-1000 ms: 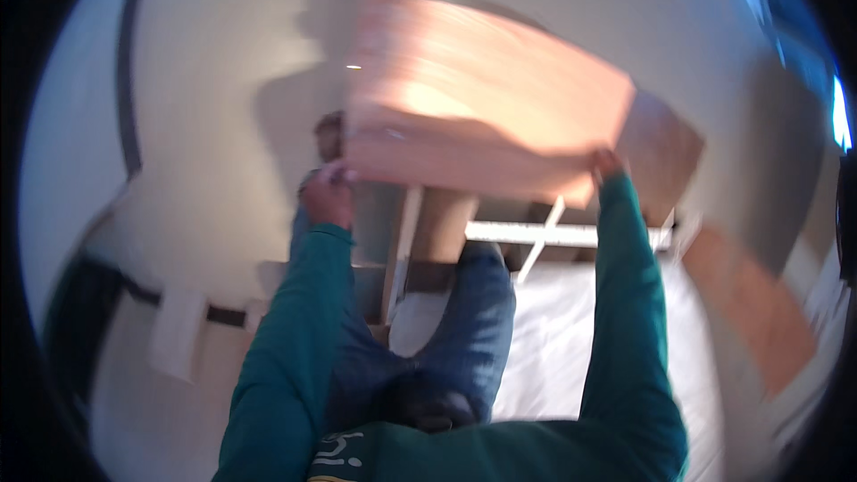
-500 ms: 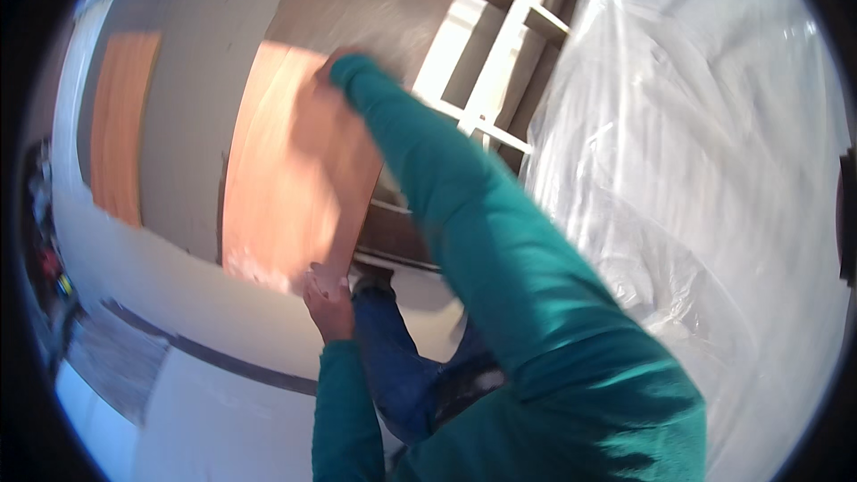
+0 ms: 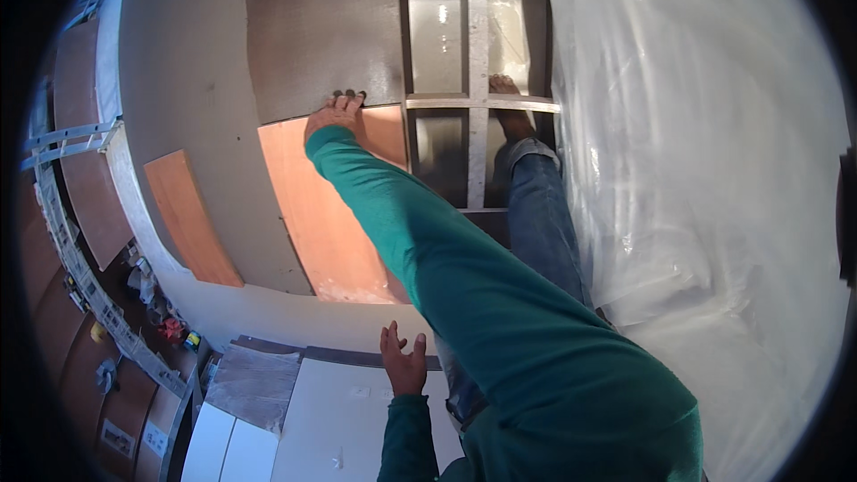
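An orange-brown wood panel (image 3: 312, 205) lies flat against the edge of a darker brown panel (image 3: 326, 27). My right hand (image 3: 334, 118) rests on the orange panel's far edge, its spread fingertips reaching over the seam onto the darker panel; my green sleeve covers part of the panel. Below the panel's near edge, my left hand (image 3: 404, 361) is raised, fingers apart, holding nothing. Whitish marks show along that near edge. To the right is an open frame of bars (image 3: 478, 36), where my bare foot (image 3: 504, 85) stands inside one opening.
Clear plastic sheeting (image 3: 687, 125) covers the right side. A narrower orange strip of wood (image 3: 192, 219) lies to the left. Beyond the grey surface's left edge are a ladder (image 3: 71, 138) and scattered tools at a lower level. White panels (image 3: 357, 419) stand at the near side.
My left hand has come off the panel's near corner and opened. My right hand stays at the far edge, with its fingers now over the seam. My view has turned and my foot is now in the frame.
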A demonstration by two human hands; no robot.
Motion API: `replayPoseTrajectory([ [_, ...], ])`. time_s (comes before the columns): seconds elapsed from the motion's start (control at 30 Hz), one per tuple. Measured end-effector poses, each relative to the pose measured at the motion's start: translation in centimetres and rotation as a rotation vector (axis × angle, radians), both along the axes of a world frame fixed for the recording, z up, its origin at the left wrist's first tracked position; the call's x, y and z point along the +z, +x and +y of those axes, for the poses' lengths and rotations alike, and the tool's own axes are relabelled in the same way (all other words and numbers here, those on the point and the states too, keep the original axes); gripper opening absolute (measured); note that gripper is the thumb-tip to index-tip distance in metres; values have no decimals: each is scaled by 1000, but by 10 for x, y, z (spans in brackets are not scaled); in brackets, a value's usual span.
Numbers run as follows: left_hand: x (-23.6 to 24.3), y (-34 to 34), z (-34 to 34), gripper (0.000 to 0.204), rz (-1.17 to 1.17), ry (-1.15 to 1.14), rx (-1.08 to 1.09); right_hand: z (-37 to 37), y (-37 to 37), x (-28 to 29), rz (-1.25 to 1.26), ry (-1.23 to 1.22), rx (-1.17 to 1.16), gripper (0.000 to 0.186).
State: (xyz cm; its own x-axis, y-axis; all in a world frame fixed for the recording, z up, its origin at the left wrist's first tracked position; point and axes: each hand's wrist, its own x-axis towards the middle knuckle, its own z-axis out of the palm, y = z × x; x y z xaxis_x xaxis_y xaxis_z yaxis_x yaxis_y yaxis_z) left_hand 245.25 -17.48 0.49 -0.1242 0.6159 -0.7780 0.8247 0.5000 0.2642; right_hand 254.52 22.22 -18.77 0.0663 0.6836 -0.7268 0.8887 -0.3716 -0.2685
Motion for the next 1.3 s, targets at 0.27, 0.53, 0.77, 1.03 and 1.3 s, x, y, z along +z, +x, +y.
replayPoseTrajectory([
  [0.27, 26, -19, -58, 62, 31, -23, 268, -13, 1, 7, -43, 63, -68, 42],
  [0.53, 33, -34, -125, 65, -2, -29, 360, -31, -5, 6, -133, 181, -36, 40],
  [0.77, 30, -58, -181, 64, 24, -19, 512, -38, -11, -14, -221, 287, -70, 40],
  [1.03, 31, -63, -236, 64, 53, -18, 587, -41, -2, -13, -226, 252, 5, 40],
  [1.3, 53, -40, -246, 63, 101, -65, 659, -47, 7, -1, -248, 335, 15, 28],
])
